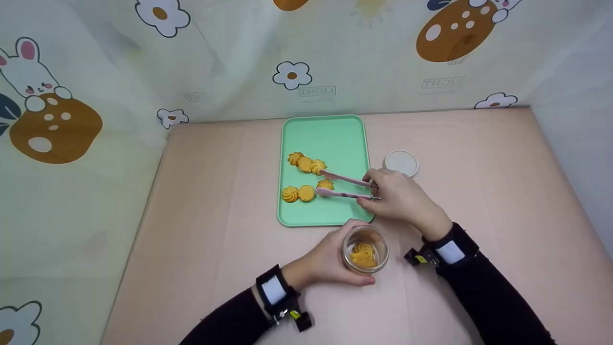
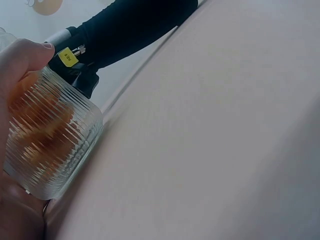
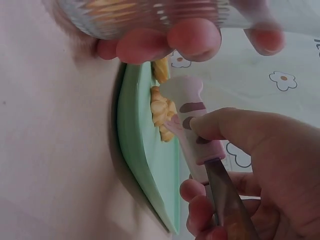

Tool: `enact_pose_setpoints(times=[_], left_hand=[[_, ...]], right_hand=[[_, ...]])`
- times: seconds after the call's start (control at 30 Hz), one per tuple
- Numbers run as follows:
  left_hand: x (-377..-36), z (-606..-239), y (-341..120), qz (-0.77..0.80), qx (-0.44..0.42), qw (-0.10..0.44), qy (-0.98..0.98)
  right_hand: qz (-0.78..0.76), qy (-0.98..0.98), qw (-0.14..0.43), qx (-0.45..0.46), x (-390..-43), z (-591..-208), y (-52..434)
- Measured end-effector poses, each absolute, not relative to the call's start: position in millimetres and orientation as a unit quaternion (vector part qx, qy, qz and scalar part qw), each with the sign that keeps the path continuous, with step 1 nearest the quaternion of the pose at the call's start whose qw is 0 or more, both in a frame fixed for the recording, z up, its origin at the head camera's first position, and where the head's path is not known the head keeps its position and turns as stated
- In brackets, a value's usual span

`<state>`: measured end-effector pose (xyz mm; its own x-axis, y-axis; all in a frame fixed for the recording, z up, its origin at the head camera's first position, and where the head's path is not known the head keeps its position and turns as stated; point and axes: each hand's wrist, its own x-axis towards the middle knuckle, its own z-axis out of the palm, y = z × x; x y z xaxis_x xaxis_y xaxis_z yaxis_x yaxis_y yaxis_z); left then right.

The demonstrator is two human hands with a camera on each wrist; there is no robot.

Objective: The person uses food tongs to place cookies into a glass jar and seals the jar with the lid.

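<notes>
My left hand (image 1: 330, 254) grips a ribbed clear jar (image 2: 80, 130) round its side, near the tray's front edge. Several yellow cookies (image 1: 363, 255) lie inside the jar, whose mouth is uncovered. My right hand (image 1: 395, 196) holds a pair of pink tongs (image 1: 347, 179), thumb on one arm and fingers on the other. Over the green tray (image 1: 330, 136) the tong tips stand spread apart. One piped cookie (image 1: 325, 185) shows between the tips in the head view. More cookies lie on the tray: a row (image 1: 305, 164) farther back and a pair (image 1: 306, 193) nearer the front.
A round white lid (image 1: 401, 163) lies on the table right of the tray, just beyond my right hand. The pale pink table (image 1: 215, 191) meets a patterned curtain (image 1: 239, 57) at the back and left. Each wrist wears a black strap with a small camera.
</notes>
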<state>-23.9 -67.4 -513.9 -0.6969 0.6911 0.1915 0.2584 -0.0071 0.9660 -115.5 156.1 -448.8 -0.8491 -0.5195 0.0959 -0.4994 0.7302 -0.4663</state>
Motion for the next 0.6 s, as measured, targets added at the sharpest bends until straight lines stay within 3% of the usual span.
enact_pose_setpoints(times=[0.6], left_hand=[[-24.9, -518.4, -67.7, 0.617, 0.358, 0.168, 0.681]], right_hand=[[-0.240, 0.935, 0.025, -0.259, -114.2, -453.1, 155.8]])
